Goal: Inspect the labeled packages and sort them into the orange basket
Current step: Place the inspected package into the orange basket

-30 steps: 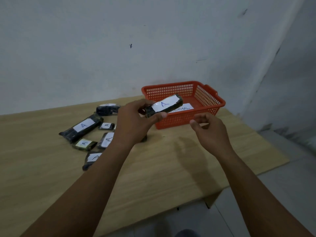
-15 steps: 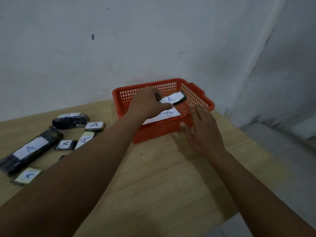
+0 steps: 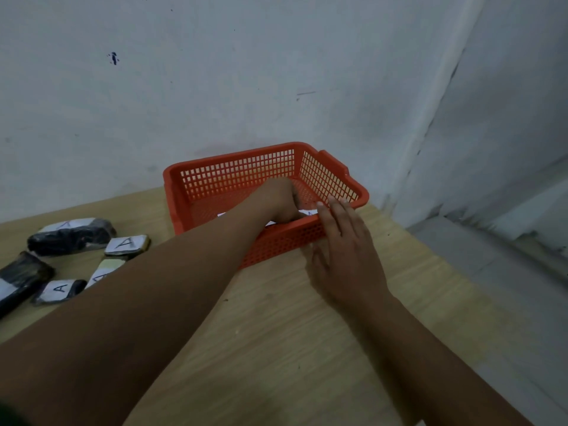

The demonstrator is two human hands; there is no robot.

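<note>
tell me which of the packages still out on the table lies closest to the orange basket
The small package with the white A label, just left of the orange basket; the other packages lie farther left.

An orange grid-mesh basket (image 3: 236, 176), black packages (image 3: 69, 236) with white labels, pale wood-grain table (image 3: 276, 333).

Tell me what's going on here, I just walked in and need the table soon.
A person is sorting black wrapped packages with white "A" labels into an orange plastic mesh basket. The left hand reaches inside it, over a white label; whether it grips a package is hidden. The right hand rests open against the basket's front wall. Several packages wait on the wooden table.
</note>
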